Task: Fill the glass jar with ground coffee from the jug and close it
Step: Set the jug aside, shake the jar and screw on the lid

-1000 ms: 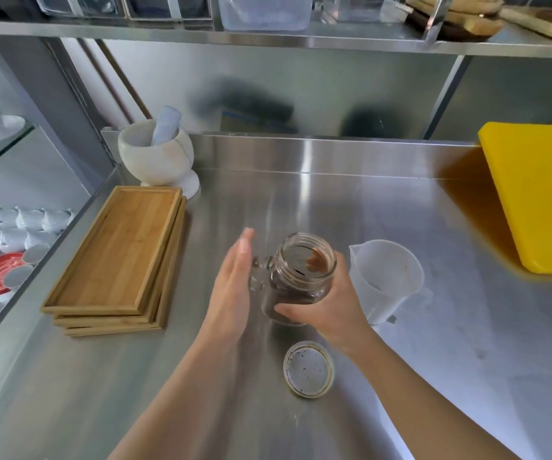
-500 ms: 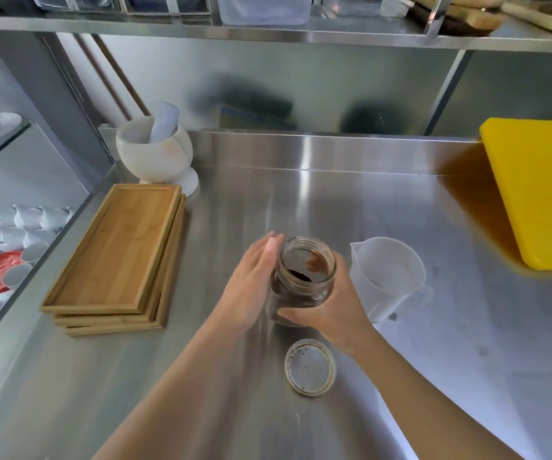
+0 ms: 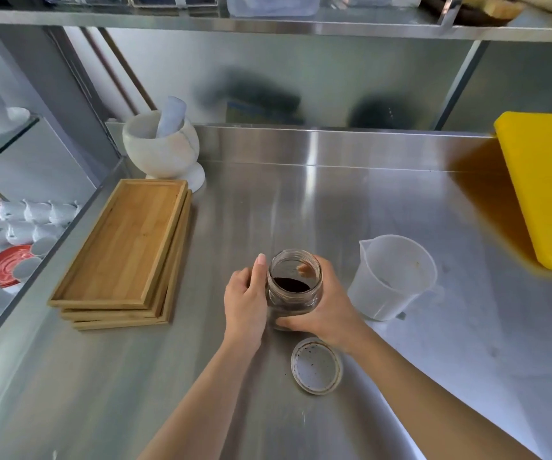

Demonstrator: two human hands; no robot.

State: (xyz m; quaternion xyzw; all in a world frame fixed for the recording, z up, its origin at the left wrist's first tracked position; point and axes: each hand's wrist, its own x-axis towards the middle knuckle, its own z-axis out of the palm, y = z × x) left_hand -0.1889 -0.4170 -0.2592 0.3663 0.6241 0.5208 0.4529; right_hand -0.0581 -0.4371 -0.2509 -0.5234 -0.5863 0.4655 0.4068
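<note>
A glass jar (image 3: pixel 295 284) stands open on the steel counter (image 3: pixel 334 207), with dark ground coffee inside it. My right hand (image 3: pixel 326 310) wraps around the jar's right side and base. My left hand (image 3: pixel 246 298) presses flat against its left side. Just below the jar lies its round lid (image 3: pixel 316 366), inside up and speckled with coffee. To the right of the jar stands a translucent plastic jug (image 3: pixel 392 277), upright and looking empty but for a few specks.
A stack of bamboo trays (image 3: pixel 125 250) lies at the left. Behind them is a white marble mortar with pestle (image 3: pixel 163 144). A yellow board (image 3: pixel 546 187) leans at the far right. White cups (image 3: pixel 18 220) sit on a lower shelf beyond the left edge.
My left hand swung in from the left and now rests against the jar. The jar has settled upright under both hands.
</note>
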